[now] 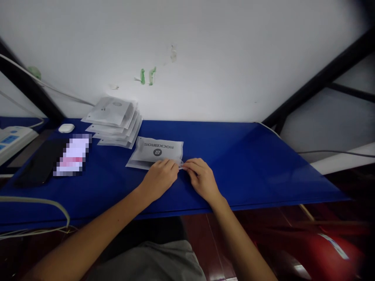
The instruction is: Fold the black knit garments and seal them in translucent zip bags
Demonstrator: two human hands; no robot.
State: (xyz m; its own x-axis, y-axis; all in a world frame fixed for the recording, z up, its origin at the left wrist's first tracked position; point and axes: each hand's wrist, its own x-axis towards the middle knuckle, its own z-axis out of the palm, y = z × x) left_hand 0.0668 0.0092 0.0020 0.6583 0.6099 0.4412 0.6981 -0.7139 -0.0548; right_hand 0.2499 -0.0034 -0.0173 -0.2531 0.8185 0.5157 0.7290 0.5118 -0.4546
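A grey plastic pouch [156, 152] printed with a logo and the word ROCKBROS lies flat on the blue table [249, 164]. My left hand [160, 177] and my right hand [200, 177] meet at its near right edge. Both hands have their fingers curled and pinch the pouch's near edge between fingertips. Behind the pouch, to the left, sits a fanned stack of several similar grey pouches [114, 121].
A small white earbud case [66, 128] lies at the far left, by a black flat object [41, 162] with a blurred patch. A white power strip [11, 140] and cables sit at the left edge. A white wall stands behind; a dark shelf frame [316, 82] rises at right.
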